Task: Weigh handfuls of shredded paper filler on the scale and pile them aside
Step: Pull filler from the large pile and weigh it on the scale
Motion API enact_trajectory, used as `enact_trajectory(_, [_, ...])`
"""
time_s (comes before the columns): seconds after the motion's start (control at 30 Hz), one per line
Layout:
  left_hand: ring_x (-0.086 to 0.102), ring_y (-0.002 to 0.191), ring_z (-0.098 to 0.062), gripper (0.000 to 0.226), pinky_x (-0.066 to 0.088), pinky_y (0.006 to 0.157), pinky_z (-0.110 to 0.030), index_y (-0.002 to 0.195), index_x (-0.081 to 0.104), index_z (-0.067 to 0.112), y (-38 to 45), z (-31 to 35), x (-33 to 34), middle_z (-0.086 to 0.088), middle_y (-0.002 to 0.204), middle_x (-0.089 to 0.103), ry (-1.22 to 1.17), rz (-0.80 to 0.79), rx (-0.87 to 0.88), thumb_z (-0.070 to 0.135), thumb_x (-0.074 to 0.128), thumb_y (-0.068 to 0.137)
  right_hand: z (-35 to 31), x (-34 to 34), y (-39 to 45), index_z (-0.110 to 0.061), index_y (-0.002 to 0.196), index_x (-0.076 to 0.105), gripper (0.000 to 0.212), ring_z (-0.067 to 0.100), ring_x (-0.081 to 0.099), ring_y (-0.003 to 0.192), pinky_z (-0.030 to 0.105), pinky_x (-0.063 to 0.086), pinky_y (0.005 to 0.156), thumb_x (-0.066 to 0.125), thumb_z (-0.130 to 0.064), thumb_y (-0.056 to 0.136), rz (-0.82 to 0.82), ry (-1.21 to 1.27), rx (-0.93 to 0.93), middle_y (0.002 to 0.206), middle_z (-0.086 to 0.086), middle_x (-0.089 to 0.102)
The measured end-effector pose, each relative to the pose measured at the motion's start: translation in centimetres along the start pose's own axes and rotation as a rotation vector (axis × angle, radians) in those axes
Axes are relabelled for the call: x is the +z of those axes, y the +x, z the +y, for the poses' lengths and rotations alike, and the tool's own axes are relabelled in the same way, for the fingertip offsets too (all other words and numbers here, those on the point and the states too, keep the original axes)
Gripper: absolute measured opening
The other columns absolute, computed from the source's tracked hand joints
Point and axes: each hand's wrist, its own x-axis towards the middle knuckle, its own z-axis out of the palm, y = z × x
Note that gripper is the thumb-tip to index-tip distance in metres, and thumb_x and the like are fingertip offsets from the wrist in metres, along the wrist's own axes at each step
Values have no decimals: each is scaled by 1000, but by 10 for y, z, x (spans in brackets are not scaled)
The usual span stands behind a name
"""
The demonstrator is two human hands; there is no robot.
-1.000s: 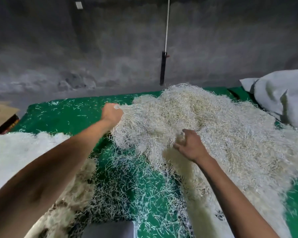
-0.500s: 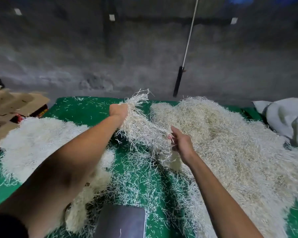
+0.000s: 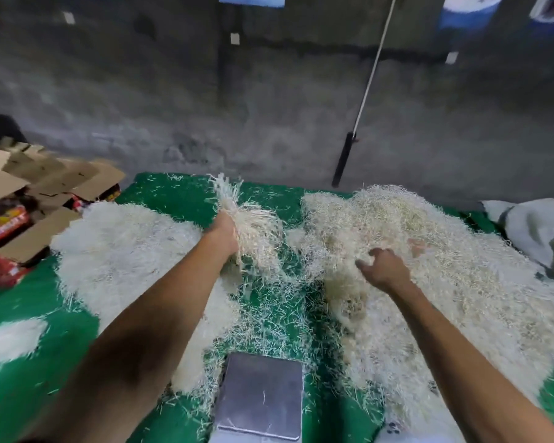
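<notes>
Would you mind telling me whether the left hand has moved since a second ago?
Yes. The left hand, gripping a bunch of filler, has pulled leftward off the big heap, towards the weighed pile.

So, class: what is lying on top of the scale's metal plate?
The scale plate is nearly bare, with only a stray paper strand or two on it. Its near edge is out of frame.

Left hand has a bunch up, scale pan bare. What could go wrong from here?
1. The bunch in the left hand trails loose strands; some may drop before reaching the scale.
2. Stray shreds beside the pan could skew the reading.
3. The right hand in the big pile may drag more over.
</notes>
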Motion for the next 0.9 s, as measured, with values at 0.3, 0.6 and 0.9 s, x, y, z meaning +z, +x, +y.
enact_trajectory(0.3, [26,151,-25,67,27,122,-38,158,30,22,-103,-79,21,-6,166,24,427,-315,139,61,33,104,-153,80,-82,-17,161,27,113,29,44,143,54,38,116,60,-86,77,-355,1341,74,159,13,41])
enact_trajectory(0.6, [65,102,-30,47,53,94,-42,116,65,11,-84,-127,-37,-10,82,73,-68,-385,-256,52,47,102,-159,137,-143,-13,86,54,37,0,40,45,22,40,43,51,-49,93,32,1148,53,60,-9,52])
enact_trajectory(0.9, [55,130,-37,40,44,110,-50,138,58,15,-62,-151,-59,-18,142,56,73,-257,-180,19,62,99,-113,171,-180,-16,113,65,59,21,65,86,36,49,92,25,-57,100,-103,447,-241,97,9,70])
